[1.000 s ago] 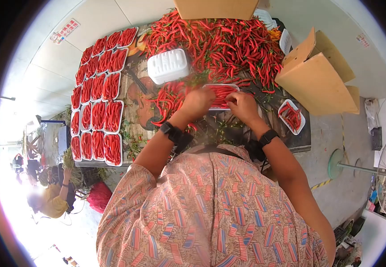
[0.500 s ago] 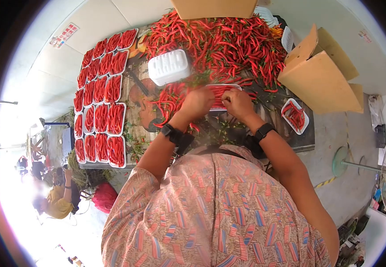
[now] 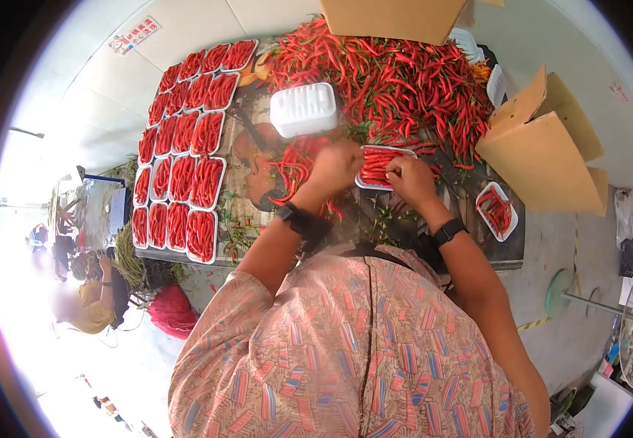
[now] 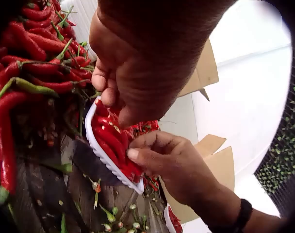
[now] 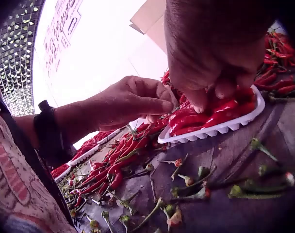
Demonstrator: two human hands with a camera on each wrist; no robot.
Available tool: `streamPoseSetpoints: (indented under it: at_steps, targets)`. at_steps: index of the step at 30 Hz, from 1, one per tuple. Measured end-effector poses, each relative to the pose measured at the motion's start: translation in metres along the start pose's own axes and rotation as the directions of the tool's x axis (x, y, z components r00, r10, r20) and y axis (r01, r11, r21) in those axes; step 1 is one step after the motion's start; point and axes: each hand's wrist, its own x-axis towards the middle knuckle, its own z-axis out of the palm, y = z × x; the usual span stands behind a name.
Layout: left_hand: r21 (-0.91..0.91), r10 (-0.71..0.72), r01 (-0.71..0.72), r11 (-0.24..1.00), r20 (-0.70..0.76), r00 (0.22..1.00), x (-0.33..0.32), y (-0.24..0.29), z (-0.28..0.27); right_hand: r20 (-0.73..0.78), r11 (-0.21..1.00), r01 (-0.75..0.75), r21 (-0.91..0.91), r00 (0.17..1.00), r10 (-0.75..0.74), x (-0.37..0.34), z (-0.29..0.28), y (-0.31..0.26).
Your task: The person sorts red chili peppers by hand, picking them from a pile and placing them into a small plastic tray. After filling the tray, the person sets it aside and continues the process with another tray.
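Note:
A white tray (image 3: 361, 175) heaped with red chili peppers (image 3: 380, 162) lies in front of the person. The left hand (image 3: 334, 169), blurred in the head view, is at the tray's left end; in the right wrist view its thumb and forefinger (image 5: 133, 101) come together there, and whatever may be between them is hidden. Over the tray's right part, the right hand (image 3: 413, 182) has bent fingers on the peppers. In the left wrist view that right hand (image 4: 174, 167) pinches at peppers beside the tray's ribbed rim (image 4: 101, 153).
Filled trays (image 3: 205, 182) stand in rows at left. Behind the hands are stacked white trays (image 3: 304, 109) and a large pepper heap (image 3: 404, 87). A cardboard box (image 3: 542, 150) and a part-filled tray (image 3: 496, 212) are at right. Green stems (image 5: 157, 208) litter the tabletop.
The head view has shifted, so the table sits further right. The left hand has drawn back a little from the peppers, uncovering more of the tray's left end. The right hand stays on the peppers.

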Motion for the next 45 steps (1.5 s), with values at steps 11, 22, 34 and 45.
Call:
streamPoseSetpoints:
  at_steps: [11, 22, 34, 45]
  targets:
    - [0.187, -0.395, 0.387, 0.903, 0.005, 0.919, 0.002, -0.015, -0.030, -0.026, 0.987, -0.093, 0.128, 0.995, 0.098, -0.004, -0.024, -0.022]
    - [-0.525, -0.419, 0.422, 0.739, 0.133, 0.898, -0.008, -0.010, -0.056, 0.034, 0.912, -0.103, 0.398, 0.995, 0.098, 0.016, -0.025, -0.048]
    - [-0.800, -0.378, 0.419, 0.430, 0.262, 0.888, 0.010, 0.035, -0.042, 0.246, 0.706, -0.316, 0.634, 0.948, 0.204, 0.015, -0.040, -0.069]
    - [-0.806, -0.325, 0.312, 0.503, 0.158, 0.932, 0.011, 0.043, -0.038, 0.376, 0.493, -0.442, 0.749, 0.897, 0.233, 0.006, -0.044, -0.059]
